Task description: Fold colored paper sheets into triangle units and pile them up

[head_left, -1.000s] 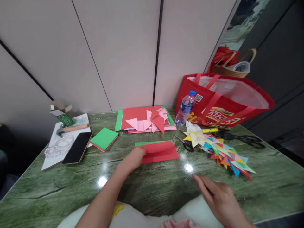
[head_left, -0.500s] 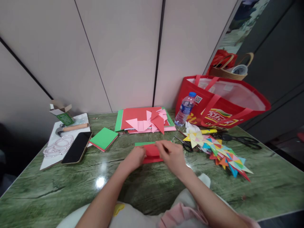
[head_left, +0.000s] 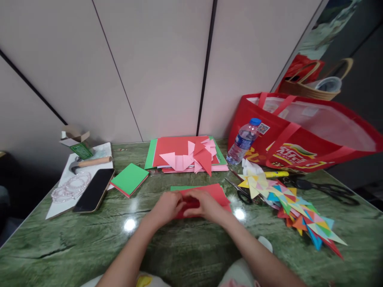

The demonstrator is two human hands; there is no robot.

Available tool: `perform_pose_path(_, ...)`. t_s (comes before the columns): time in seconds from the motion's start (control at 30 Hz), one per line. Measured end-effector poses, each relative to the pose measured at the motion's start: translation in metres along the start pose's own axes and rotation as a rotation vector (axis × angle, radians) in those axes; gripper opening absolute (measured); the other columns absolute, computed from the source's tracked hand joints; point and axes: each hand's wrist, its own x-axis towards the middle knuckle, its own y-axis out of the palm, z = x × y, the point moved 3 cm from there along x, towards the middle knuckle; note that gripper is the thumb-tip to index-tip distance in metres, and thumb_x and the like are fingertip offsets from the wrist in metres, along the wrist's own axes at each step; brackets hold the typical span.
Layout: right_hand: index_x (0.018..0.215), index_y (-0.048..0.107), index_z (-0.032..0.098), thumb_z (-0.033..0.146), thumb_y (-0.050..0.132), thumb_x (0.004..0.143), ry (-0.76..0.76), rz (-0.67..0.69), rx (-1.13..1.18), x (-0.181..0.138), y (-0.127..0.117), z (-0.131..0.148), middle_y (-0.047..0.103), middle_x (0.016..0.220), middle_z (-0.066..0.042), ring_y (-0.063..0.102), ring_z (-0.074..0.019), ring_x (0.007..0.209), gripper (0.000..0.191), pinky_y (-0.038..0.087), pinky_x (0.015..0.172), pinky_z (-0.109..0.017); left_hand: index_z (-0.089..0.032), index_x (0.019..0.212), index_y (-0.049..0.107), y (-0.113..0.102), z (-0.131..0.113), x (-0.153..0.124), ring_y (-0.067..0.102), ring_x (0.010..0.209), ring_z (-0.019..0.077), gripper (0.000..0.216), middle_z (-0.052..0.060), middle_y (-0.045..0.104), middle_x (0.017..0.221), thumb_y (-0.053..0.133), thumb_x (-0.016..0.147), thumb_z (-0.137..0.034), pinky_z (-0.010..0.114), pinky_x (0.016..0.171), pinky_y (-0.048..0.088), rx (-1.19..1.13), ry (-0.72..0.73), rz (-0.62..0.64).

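A folded sheet of red paper (head_left: 217,194) lies on the table in front of me, its upper layer lifted off the lower one on the right. Green paper (head_left: 179,187) shows along its far edge. My left hand (head_left: 167,206) has its fingers closed on the left part of the red sheet. Close beside it, my right hand (head_left: 204,205) curves over the middle of the sheet, thumb and fingers bent around the paper. The fingertips of both hands nearly meet, and the paper under them is partly hidden.
A green-topped paper stack (head_left: 130,179) and a phone (head_left: 94,190) lie left, near a hammer (head_left: 92,161). Larger sheets (head_left: 176,143) with pink folded pieces stand behind. To the right are scissors (head_left: 243,195), a bottle (head_left: 243,141), colourful folded paper (head_left: 296,207) and a red bag (head_left: 269,135).
My right hand has moved left and down along the red paper, toward my left hand. More of the sheet's right side now shows. The view has shifted slightly.
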Motion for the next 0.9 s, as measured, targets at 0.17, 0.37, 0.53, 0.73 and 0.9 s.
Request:
perform_pose_path(0.17,0.073,0.068,0.017,0.016,0.062,0.078,0.035,-0.029,0.055,-0.003,0.001,-0.011,0.068,0.080,-0.005,0.062,-0.0159,0.076,0.008,0.048,0.072,-0.027,-0.020,0.086,0.066,-0.014,0.012,-0.005,0.062,0.087,0.0155,0.018,0.003,0.070,0.092,0.049,0.084,-0.026,0.024,0.079,0.044,-0.375,0.133,0.036)
perform_pose_path(0.37,0.066,0.065,0.017,0.021,0.065,0.076,0.105,-0.144,0.100,-0.002,0.003,-0.024,0.065,0.071,-0.003,0.060,-0.0149,0.067,0.011,0.047,0.065,-0.026,-0.018,0.072,0.067,-0.016,0.035,-0.001,0.063,0.091,0.0167,0.009,0.006,0.070,0.097,0.059,0.076,-0.021,0.029,0.084,0.046,-0.597,0.016,-0.046)
perform_pose_path(0.53,0.074,0.068,0.018,0.018,0.070,0.071,0.138,-0.056,0.084,-0.004,0.005,-0.019,0.067,0.075,-0.002,0.060,-0.0151,0.070,0.004,0.045,0.064,-0.024,-0.018,0.061,0.065,-0.010,0.034,0.001,0.063,0.092,0.0177,0.006,0.004,0.071,0.090,0.067,0.067,-0.016,0.030,0.085,0.045,-0.647,-0.038,-0.041)
perform_pose_path(0.73,0.081,0.069,0.021,0.030,0.078,0.065,0.120,0.019,0.035,-0.006,0.006,-0.014,0.068,0.083,-0.001,0.061,-0.0174,0.083,0.020,0.044,0.075,-0.026,-0.022,0.065,0.069,-0.007,0.028,-0.004,0.052,0.113,0.0211,0.005,0.003,0.070,0.097,0.072,0.066,-0.024,0.035,0.097,0.038,-0.612,0.030,0.050)
perform_pose_path(0.9,0.078,0.068,0.021,0.025,0.080,0.062,0.121,0.028,-0.013,-0.007,0.006,-0.014,0.068,0.085,0.000,0.060,-0.0185,0.087,0.020,0.043,0.076,-0.028,-0.020,0.054,0.065,-0.002,0.030,-0.001,0.049,0.115,0.0214,0.013,0.003,0.069,0.098,0.075,0.062,-0.019,0.034,0.097,0.037,-0.580,0.000,0.058)
